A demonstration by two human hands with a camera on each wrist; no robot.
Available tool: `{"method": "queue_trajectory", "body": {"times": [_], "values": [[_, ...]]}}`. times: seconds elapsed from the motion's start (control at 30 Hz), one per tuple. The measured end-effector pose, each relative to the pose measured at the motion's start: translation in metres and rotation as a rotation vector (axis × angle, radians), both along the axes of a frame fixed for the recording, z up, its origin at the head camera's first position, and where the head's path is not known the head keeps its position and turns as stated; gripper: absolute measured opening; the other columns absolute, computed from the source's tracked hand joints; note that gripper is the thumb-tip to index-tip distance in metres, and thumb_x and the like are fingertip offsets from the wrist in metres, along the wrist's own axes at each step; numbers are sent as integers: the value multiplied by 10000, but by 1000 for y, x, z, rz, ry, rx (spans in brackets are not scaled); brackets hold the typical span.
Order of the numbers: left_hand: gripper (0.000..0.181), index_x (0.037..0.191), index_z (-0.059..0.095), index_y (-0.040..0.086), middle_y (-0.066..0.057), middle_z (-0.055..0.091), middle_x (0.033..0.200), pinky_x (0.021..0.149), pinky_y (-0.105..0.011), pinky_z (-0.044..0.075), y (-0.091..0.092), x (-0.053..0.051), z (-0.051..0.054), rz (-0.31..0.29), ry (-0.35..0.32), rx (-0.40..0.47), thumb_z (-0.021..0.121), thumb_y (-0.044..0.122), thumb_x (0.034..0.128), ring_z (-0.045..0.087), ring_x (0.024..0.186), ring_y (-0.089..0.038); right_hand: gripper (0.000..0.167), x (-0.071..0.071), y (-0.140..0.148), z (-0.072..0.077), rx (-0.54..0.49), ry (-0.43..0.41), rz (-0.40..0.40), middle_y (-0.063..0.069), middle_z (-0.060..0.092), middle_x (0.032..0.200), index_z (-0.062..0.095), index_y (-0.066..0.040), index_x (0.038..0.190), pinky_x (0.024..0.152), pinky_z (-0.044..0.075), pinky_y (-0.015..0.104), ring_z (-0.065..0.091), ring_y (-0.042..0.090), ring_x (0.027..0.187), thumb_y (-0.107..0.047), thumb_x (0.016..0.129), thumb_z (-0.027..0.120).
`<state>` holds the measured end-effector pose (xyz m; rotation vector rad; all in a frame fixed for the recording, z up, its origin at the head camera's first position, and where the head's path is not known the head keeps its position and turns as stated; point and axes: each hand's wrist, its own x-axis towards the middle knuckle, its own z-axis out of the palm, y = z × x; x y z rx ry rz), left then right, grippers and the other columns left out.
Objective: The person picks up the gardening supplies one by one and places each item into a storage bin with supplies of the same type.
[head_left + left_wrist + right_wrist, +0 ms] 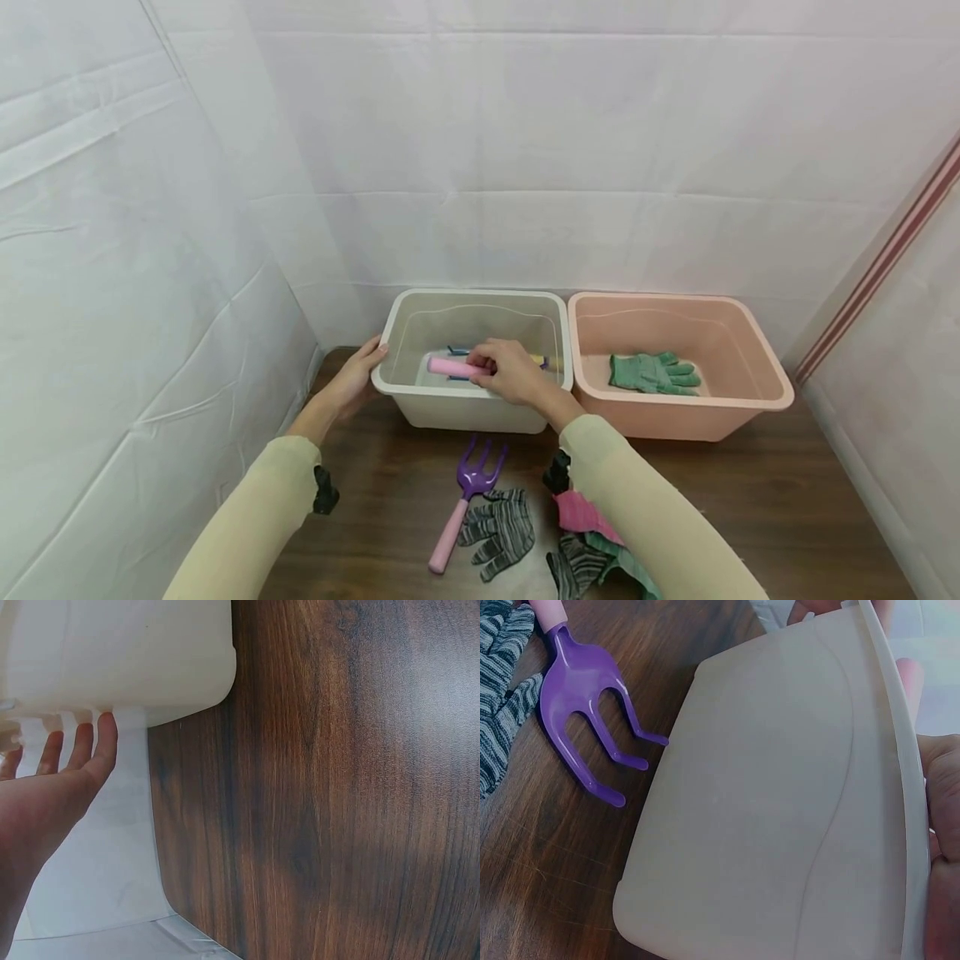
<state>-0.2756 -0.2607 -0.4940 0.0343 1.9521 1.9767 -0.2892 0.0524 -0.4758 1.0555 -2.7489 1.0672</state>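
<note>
My left hand (352, 379) grips the left rim of the white bin (405, 390), thumb over the edge and fingers against the outer wall. Over the inside of that bin, my right hand (510, 371) holds a tool by its pink handle (448, 367); its other end is hidden by the hand. Lower in the bin show blue and yellow parts of other tools, largely covered. On the table before the bin lies a purple hand fork (476, 477) with a pink handle, beside a grey striped glove (510, 533).
Right of the white bin stands a pink bin (675, 421) holding a green glove (651, 373). Under my right forearm lies a pile of pink, striped and green gloves (577, 562). White sheeting (480, 167) hangs behind and at both sides of the table.
</note>
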Motion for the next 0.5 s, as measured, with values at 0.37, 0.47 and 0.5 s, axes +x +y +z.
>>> {"method": "queue_trajectory", "body": {"times": [0.37, 0.47, 0.5], "values": [[619, 1717, 52, 164, -263, 175, 1705, 1216, -648, 265, -1, -1, 3, 10, -4, 13, 301, 353, 1183, 253, 1538, -475, 149, -4, -1, 2, 10, 4, 6, 25, 693, 982, 773, -98, 1079, 791, 560, 299, 651, 167, 884, -109, 940, 826], [618, 1717, 50, 166, -264, 177, 1704, 1214, -646, 272, -1, -1, 4, 4, -3, 5, 297, 356, 1183, 254, 1536, -477, 152, -4, -1, 1, 5, -3, 1, 22, 693, 979, 772, -96, 1077, 789, 558, 298, 648, 165, 880, -97, 935, 827], [619, 1718, 52, 167, -262, 178, 1705, 1213, -645, 274, -1, -1, 4, 5, -2, 3, 298, 358, 1183, 255, 1536, -478, 151, -4, -1, 1, 5, -6, 0, 19, 694, 980, 771, -98, 1079, 788, 557, 293, 647, 160, 879, -102, 938, 826]]}}
